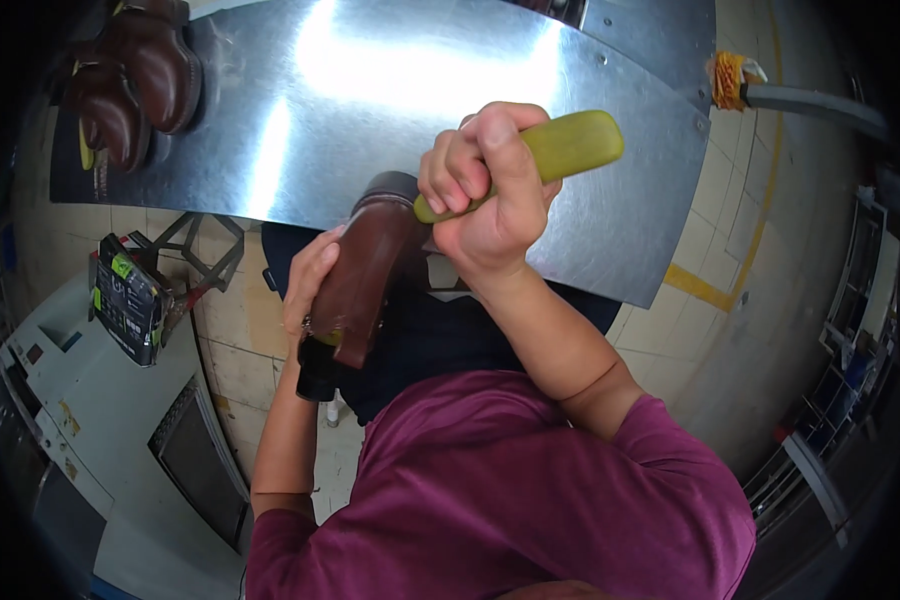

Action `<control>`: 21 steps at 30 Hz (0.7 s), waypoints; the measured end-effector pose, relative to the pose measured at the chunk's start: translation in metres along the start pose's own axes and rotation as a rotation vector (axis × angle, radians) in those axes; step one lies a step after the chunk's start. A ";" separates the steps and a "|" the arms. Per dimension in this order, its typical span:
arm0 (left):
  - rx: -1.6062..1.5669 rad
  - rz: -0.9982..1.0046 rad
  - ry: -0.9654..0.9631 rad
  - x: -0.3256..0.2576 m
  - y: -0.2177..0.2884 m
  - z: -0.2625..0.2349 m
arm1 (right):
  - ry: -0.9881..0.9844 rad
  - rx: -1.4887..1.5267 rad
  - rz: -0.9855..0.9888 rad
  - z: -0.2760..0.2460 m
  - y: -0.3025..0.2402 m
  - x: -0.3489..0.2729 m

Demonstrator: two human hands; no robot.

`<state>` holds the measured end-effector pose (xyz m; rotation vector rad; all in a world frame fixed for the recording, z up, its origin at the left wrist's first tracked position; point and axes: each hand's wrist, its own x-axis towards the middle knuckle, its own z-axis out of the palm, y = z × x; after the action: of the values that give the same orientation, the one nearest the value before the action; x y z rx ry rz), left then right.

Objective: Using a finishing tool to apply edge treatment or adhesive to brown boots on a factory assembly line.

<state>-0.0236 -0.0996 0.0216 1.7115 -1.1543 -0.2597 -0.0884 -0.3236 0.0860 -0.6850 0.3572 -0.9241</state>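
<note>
A brown leather shoe (368, 260) is tilted over my lap at the near edge of the metal table, its rounded end up by the table. My left hand (313, 275) is closed along the shoe's left side, its fingers partly hidden behind the leather. In a fist, my right hand (490, 180) grips a smooth olive-green bar (578, 146) with a rounded end. The bar's narrow lower tip is beside the shoe's upper right side; whether they touch I cannot tell. A black piece (318, 372) and a bit of yellow-green show at the shoe's lower end.
Brown shoes (158, 75) stand at the far left of the shiny metal table (240, 130). Left of me are a dark printed bag (128, 305) and a pale machine (120, 440). A grey pipe (815, 105) with orange wrapping juts in at the right.
</note>
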 end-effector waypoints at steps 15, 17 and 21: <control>-0.014 -0.100 0.058 0.006 0.007 0.002 | -0.079 0.179 0.249 -0.009 0.012 0.035; -0.017 -0.118 0.057 0.006 0.008 0.001 | -0.111 0.176 0.243 -0.009 0.011 0.034; -0.008 -0.112 0.056 0.009 0.010 0.000 | -0.159 0.160 0.228 -0.008 0.010 0.033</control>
<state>-0.0246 -0.1064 0.0330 1.7678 -1.0174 -0.2835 -0.0679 -0.3501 0.0736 -0.5539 0.2127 -0.6686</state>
